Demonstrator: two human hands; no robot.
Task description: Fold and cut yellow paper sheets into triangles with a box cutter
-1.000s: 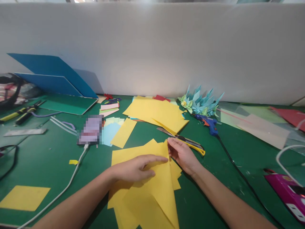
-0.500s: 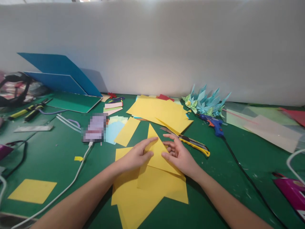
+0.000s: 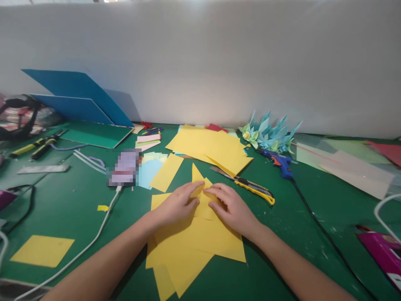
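A sheet of yellow paper (image 3: 203, 207), partly folded with a pointed tip at the top, lies between my hands over other yellow sheets (image 3: 194, 255). My left hand (image 3: 177, 205) grips its left side, thumb and fingers pressed on it. My right hand (image 3: 233, 207) has its fingers curled over the right side, pinching a folded flap. The fingers hide part of the folds. Just beyond my right hand rests a yellow-and-black utility knife (image 3: 255, 190) with its blade out.
A larger pile of yellow sheets (image 3: 206, 144) lies behind. On the right are a blue glue gun (image 3: 283, 165) with a cord and teal folded-paper leaves (image 3: 269, 131). On the left are a phone (image 3: 125, 167) on a white cable (image 3: 105, 221) and a blue board (image 3: 78, 92).
My right hand has moved left, bringing the right side of the paper inward over the middle. The sheets beneath have shifted slightly. My left hand stays nearly in place.
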